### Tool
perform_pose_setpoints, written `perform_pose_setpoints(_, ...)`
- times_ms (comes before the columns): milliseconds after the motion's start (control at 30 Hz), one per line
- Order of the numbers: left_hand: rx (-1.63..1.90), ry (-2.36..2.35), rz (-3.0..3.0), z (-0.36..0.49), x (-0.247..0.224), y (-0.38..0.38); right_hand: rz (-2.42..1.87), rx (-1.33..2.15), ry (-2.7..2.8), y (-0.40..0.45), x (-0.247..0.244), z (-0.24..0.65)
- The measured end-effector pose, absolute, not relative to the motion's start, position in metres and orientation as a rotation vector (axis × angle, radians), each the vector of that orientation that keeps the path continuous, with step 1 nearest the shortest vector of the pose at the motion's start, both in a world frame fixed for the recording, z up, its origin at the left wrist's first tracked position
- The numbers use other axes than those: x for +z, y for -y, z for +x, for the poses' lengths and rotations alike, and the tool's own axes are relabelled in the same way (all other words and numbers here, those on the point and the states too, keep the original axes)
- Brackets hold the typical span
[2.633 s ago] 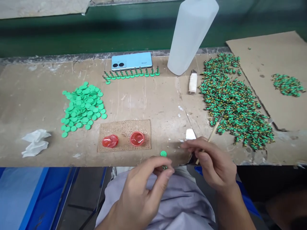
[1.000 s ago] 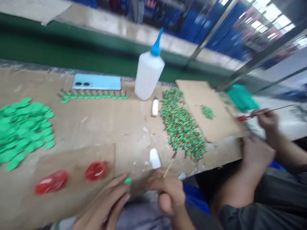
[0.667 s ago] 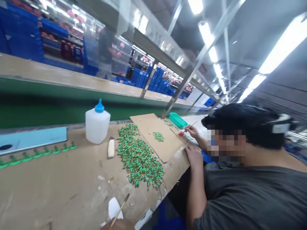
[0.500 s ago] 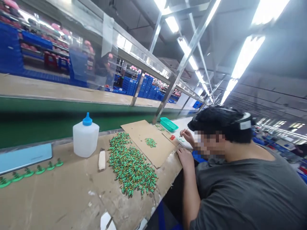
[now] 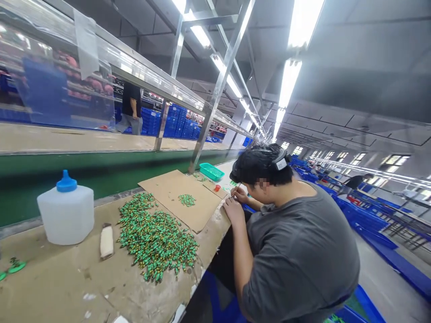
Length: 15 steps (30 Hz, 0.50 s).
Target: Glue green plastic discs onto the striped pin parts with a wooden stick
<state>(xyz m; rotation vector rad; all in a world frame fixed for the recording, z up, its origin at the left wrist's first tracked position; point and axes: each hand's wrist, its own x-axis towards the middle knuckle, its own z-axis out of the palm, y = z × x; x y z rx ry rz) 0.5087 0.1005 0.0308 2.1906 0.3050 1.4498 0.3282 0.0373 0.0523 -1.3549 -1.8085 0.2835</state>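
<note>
Wearer's hands out of view, so fingers can't be told; co-worker's fingers (image 5: 240,194) pinched together on thin brush (image 5: 238,186), green-and-gold figure pile (image 5: 155,237) on worktop (image 5: 67,282) well left of them

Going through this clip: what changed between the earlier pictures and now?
The view swung right and up, off the person's own hands, which earlier held a small green piece and a thin stick and are now out of frame. A seated co-worker now fills the right side. The white plastic bottle, green pile and white roll lie as before.
</note>
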Motion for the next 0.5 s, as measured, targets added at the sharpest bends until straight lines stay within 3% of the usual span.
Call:
perform_pose_setpoints(267,1.7,-0.738,2.284,0.484,0.034,-0.107,-1.212,0.622,1.874,-0.095,0.085,0.364)
perform_pose_setpoints(500,1.8,-0.843,2.229,0.414,0.045,-0.11,-1.274,0.793,1.889,-0.09,0.05,0.334)
